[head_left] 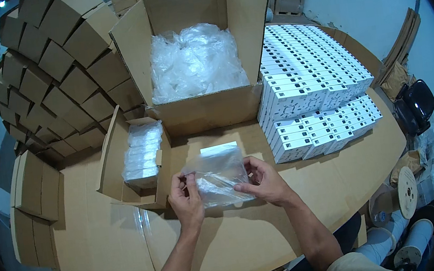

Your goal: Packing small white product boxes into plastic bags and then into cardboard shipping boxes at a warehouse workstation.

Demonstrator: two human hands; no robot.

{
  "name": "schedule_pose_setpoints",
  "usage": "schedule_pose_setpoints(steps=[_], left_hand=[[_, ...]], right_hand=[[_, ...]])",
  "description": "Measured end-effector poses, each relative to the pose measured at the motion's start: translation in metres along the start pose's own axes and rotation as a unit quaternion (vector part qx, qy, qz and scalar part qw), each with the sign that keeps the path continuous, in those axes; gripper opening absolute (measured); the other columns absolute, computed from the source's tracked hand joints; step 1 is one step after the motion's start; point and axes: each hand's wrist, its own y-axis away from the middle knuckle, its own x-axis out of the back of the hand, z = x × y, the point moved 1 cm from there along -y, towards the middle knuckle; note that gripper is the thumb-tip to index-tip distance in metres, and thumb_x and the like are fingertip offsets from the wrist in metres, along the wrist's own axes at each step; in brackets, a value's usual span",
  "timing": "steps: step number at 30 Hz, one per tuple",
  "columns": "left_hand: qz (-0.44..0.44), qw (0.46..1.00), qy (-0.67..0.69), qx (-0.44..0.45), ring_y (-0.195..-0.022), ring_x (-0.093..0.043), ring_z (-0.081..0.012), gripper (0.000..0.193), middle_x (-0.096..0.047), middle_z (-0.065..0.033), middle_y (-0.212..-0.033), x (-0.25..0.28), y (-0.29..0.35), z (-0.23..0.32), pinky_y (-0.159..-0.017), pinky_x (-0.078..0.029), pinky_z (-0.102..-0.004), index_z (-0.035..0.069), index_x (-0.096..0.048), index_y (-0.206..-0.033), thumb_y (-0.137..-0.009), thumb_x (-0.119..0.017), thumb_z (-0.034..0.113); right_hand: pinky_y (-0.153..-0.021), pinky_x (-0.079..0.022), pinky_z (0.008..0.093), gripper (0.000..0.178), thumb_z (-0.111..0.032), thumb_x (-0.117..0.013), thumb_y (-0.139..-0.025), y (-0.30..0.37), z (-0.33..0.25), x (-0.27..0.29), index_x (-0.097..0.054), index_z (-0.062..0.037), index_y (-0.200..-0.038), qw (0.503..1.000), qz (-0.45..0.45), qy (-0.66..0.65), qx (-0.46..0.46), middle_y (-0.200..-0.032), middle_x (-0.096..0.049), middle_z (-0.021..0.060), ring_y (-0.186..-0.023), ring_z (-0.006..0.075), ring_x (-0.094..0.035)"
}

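Note:
A clear plastic bag (pixel 216 181) is stretched between my two hands above the cardboard-covered table. My left hand (pixel 185 199) pinches its left edge near the top. On the other side my right hand (pixel 267 182) grips the bag's right edge, thumb lying over the front. Behind the bag shows the top of a flat white thing (pixel 218 147), mostly hidden; I cannot tell whether it is a box. Left of my left hand stands an open carton (pixel 151 196) with a row of plastic-wrapped white packs (pixel 142 149) inside.
A big open carton (pixel 208 109) full of loose clear bags (pixel 195 60) stands at the back. White boxes (pixel 307 82) are stacked high at the right. Brown cartons (pixel 65 72) pile up at the far left. Cable spools (pixel 407 192) and a black chair (pixel 418 104) are beyond the right edge.

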Motion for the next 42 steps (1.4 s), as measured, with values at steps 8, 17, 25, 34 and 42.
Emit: schedule_pose_setpoints(steps=[8, 17, 25, 34, 42], left_hand=[[-0.083, 0.993, -0.064, 0.047, -0.061, -0.044, -0.0031, 0.024, -0.057, 0.0029, -0.071, -0.002, 0.011, -0.006, -0.053, -0.035, -0.0226, -0.002, -0.064, -0.102, -0.104, -0.058, 0.021], [-0.020, 0.999, -0.008, 0.030, -0.076, -0.050, -0.0041, 0.025, -0.060, 0.0003, -0.090, -0.009, 0.009, -0.012, -0.063, -0.042, -0.0211, 0.002, -0.060, -0.107, -0.108, -0.050, 0.025], [-0.080, 0.997, -0.011, 0.006, -0.078, -0.054, -0.0060, 0.025, -0.060, 0.0005, -0.091, -0.005, 0.005, 0.001, -0.069, -0.046, -0.0207, 0.003, -0.056, -0.113, -0.107, -0.053, 0.027], [-0.016, 0.997, -0.072, -0.037, -0.064, -0.044, -0.0017, 0.025, -0.050, 0.0064, -0.073, -0.010, 0.012, 0.002, -0.054, -0.035, -0.0208, 0.005, -0.061, -0.095, -0.107, -0.053, 0.025], [-0.017, 0.994, -0.078, -0.069, -0.057, -0.047, -0.0047, 0.024, -0.056, 0.0011, -0.068, -0.007, 0.010, -0.003, -0.049, -0.039, -0.0253, 0.001, -0.063, -0.098, -0.107, -0.054, 0.021]], right_hand=[[-0.062, -0.048, 0.0242, 0.026, -0.025, -0.058, -0.105, -0.005, 0.015, -0.005, -0.067, -0.0010, -0.100, 0.972, 0.221, -0.061, 0.058, -0.082, -0.062, -0.0011, -0.072, 0.0057, -0.056], [-0.050, -0.038, 0.0265, 0.033, -0.026, -0.051, -0.108, -0.006, 0.009, -0.022, -0.057, -0.0024, -0.086, 0.912, 0.365, 0.123, 0.142, -0.059, -0.049, 0.0011, -0.054, 0.0060, -0.045], [-0.048, -0.037, 0.0291, 0.023, -0.018, -0.054, -0.106, 0.002, -0.002, -0.026, -0.060, -0.0017, -0.090, 0.933, 0.313, 0.115, 0.136, -0.058, -0.046, 0.0027, -0.053, 0.0075, -0.045], [-0.059, -0.041, 0.0247, 0.022, -0.018, -0.054, -0.106, 0.002, -0.006, -0.032, -0.062, -0.0015, -0.093, 0.960, 0.250, 0.066, 0.102, -0.070, -0.055, 0.0014, -0.065, 0.0062, -0.048], [-0.061, -0.043, 0.0236, 0.022, -0.022, -0.055, -0.105, -0.005, 0.003, -0.022, -0.061, -0.0012, -0.105, 0.941, 0.263, -0.207, 0.056, -0.084, -0.061, -0.0012, -0.070, 0.0052, -0.052]])
